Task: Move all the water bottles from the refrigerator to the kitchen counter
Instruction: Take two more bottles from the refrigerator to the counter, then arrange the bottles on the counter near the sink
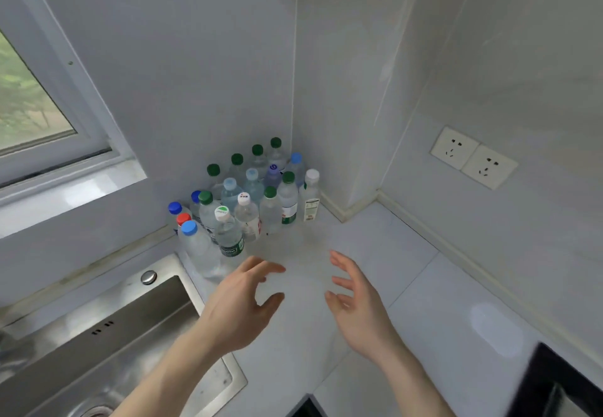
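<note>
Several clear water bottles with green, blue, white and red caps stand upright in a cluster in the back corner of the white kitchen counter. The nearest one has a blue cap and stands by the sink's corner. My left hand hovers over the counter just in front of the cluster, fingers loosely spread, holding nothing. My right hand hovers beside it, palm facing left, fingers relaxed and empty. The refrigerator is out of view.
A steel sink is set into the counter at the lower left. A window is at the upper left. Two wall sockets sit on the right wall. A dark object fills the bottom right corner.
</note>
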